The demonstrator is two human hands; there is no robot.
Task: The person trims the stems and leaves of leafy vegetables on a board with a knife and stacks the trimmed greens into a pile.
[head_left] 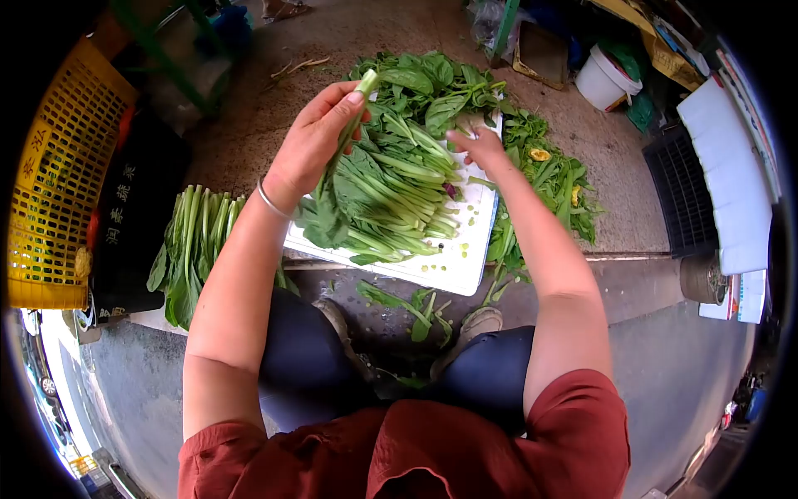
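My left hand (pixel 320 137), with a bracelet at the wrist, is closed around a leafy green stem (pixel 367 81), whose pale cut end points up and whose leaves hang down. Below it, a pile of leafy greens (pixel 391 187) lies on a white board (pixel 461 270), stems toward the right. My right hand (pixel 480 145) hovers above the board's right side with fingers apart, and I see nothing in it. Small round cut pieces and a dark purple scrap (pixel 451 191) lie near the stem ends.
Loose leaves (pixel 544 170) are heaped right of the board, and more leaves (pixel 424 75) behind it. Upright greens (pixel 204 224) stand at left beside a yellow crate (pixel 50 183) and a black crate (pixel 125 216). At right are a white bucket (pixel 607 79) and a dark crate (pixel 680 191).
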